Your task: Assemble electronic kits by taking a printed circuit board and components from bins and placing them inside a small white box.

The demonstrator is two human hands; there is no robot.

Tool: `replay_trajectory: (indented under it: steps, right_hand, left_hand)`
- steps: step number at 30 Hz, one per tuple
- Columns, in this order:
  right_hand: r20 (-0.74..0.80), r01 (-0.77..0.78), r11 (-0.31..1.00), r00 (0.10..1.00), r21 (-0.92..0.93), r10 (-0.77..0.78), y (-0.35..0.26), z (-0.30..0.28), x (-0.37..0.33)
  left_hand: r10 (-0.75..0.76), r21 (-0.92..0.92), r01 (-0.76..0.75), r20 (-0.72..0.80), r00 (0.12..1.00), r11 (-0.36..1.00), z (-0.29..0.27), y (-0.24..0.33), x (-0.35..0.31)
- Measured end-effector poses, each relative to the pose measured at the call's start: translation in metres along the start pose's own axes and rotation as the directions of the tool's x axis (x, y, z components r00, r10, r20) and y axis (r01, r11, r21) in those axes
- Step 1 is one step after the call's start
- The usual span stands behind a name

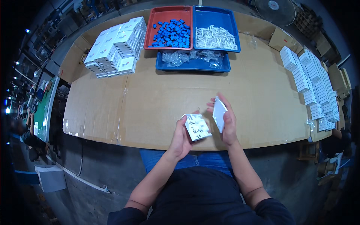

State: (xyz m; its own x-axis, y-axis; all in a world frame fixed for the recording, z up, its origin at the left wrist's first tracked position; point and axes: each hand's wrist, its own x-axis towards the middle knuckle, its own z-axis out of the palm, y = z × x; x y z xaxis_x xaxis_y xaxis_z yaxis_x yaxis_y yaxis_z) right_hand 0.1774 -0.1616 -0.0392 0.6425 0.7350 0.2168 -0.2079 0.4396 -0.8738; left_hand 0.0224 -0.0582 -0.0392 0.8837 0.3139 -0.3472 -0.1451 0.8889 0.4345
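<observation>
Above the front edge of the cardboard-covered table, my left hand grips a small white plastic box. Dark slots and cut-outs show on the box's upper side. My right hand holds a thin white plastic cover, tilted nearly on edge, with its fingers behind it. A narrow gap separates the cover from the box. The fingers of my left hand are partly hidden under the box.
A red tray holds blue pieces; beside it a blue tray holds small white parts. Below them, another blue tray contains clear plastic bags. White boxes are stacked at left, and white units stand in rows at right.
</observation>
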Motion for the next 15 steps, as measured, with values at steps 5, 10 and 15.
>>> replay_trajectory:
  steps: [5, 10, 15]
  right_hand:
    - [-0.028, 0.186, 0.766, 0.966, -0.616, -0.257, -0.001, -0.021, 0.000]
    - [0.388, 0.373, 0.268, 0.921, -0.888, 0.004, 0.003, -0.059, -0.036]
    - [0.408, 0.386, 0.217, 0.911, -0.896, 0.064, -0.008, -0.041, -0.058]
  left_hand:
    - [0.518, 0.669, -0.476, 0.156, 0.841, 0.571, -0.048, 0.005, 0.010]
    - [0.547, 0.915, -0.335, 0.402, 0.734, -0.224, -0.075, 0.037, -0.013]
    - [0.471, 0.872, -0.224, 0.433, 0.769, -0.436, -0.060, 0.038, -0.022]
